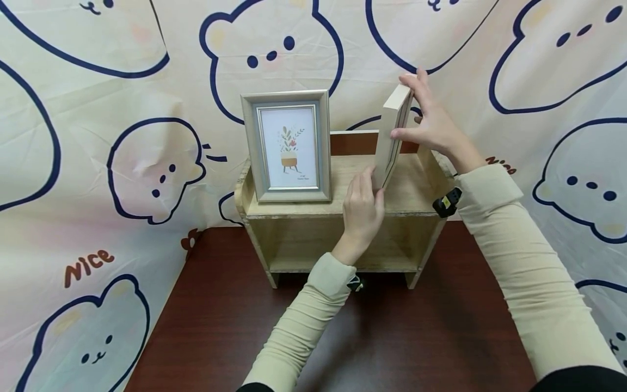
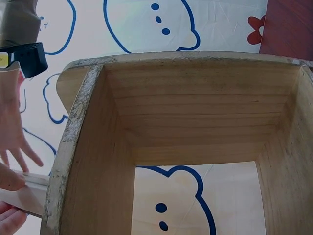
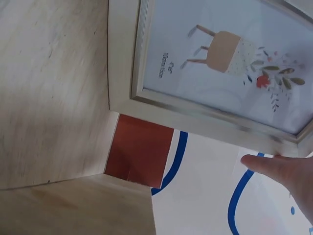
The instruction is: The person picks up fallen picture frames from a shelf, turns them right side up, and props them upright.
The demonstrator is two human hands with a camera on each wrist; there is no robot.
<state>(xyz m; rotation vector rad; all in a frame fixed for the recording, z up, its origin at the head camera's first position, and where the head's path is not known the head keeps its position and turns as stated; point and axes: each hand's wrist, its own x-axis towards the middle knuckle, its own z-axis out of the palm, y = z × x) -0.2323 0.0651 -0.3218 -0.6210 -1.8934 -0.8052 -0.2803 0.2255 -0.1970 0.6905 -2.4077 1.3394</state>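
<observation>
A second picture frame (image 1: 392, 128), turned nearly edge-on in the head view, stands upright at the right of the wooden shelf's top board. My left hand (image 1: 362, 209) pinches its lower near edge, thumb on one side and fingers on the other. At the upper part, my right hand (image 1: 433, 122) holds it, index finger over the top corner and thumb on the near side. The right wrist view shows the front of a frame (image 3: 120, 58) with a potted-plant print; a thumb (image 3: 274, 169) lies along its edge. Another picture frame (image 1: 249, 147) stands on the shelf's left side.
The two-tier wooden shelf (image 1: 338, 209) stands on a dark red-brown table (image 1: 392, 337). Raised side panels (image 1: 243, 185) bound its top board. Behind hangs a pale curtain (image 1: 161, 103) with cartoon bears, close to the shelf's back.
</observation>
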